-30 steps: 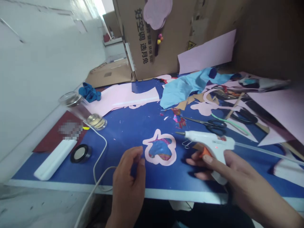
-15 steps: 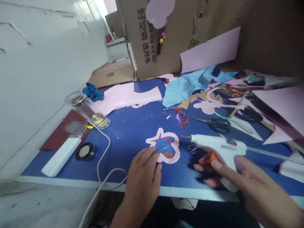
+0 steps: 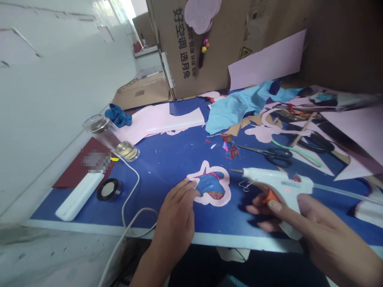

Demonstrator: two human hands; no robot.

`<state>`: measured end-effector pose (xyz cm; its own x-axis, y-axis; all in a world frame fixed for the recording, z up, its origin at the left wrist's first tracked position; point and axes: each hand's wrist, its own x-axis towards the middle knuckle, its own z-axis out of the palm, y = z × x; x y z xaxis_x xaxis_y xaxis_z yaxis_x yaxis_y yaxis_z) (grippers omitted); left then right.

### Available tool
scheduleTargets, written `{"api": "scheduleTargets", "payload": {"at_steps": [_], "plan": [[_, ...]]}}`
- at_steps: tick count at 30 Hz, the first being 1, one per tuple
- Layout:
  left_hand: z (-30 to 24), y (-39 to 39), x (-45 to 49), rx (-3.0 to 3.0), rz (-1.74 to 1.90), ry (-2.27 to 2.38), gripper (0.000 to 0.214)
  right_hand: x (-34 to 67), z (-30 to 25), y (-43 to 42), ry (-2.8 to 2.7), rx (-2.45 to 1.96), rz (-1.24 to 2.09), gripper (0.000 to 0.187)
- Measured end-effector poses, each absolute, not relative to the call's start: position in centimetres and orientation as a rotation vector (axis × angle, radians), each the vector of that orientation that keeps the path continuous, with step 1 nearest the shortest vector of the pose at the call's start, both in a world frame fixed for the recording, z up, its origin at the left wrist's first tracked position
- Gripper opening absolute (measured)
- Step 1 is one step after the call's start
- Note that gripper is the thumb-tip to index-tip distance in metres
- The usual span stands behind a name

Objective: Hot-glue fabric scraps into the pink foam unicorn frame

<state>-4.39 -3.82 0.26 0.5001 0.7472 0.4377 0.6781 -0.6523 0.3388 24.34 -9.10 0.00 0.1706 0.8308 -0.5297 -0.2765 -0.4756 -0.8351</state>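
Observation:
My right hand (image 3: pixel 287 217) is wrapped round a white hot glue gun (image 3: pixel 278 181), with fingers at its orange trigger. The gun's metal nozzle points left, just beyond the right edge of a pink paper cutout (image 3: pixel 226 197). The cutout has a flower-like outline and lies flat, with blue and purple patterned fabric (image 3: pixel 211 185) showing inside its border. My left hand (image 3: pixel 178 211) lies palm down with its fingers stretched out, fingertips touching the cutout's left edge. A clear glue stick (image 3: pixel 344 191) sticks out of the gun's rear.
Scissors (image 3: pixel 266 153) and fabric scraps (image 3: pixel 230 149) lie behind the cutout. Light blue cloth (image 3: pixel 230 109) and pink paper offcuts (image 3: pixel 260 133) spread along the back right. On the left are a glass cup (image 3: pixel 112 137), a black tape roll (image 3: pixel 109 189), a white power strip (image 3: pixel 78 199) and a cable (image 3: pixel 131 191).
My left hand has drawn slightly left and its thumb no longer shows over the cutout's lower edge. The right hand keeps its hold on the glue gun. The view has shifted slightly.

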Motion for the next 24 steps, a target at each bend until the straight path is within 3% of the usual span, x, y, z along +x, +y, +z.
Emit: {"api": "scheduleTargets", "payload": {"at_steps": [24], "plan": [[0.3, -4.6, -1.5, 2.712, 0.636, 1.071, 0.03, 25.8, 0.5, -10.0, -0.594, -1.493, 1.43, 0.042]]}}
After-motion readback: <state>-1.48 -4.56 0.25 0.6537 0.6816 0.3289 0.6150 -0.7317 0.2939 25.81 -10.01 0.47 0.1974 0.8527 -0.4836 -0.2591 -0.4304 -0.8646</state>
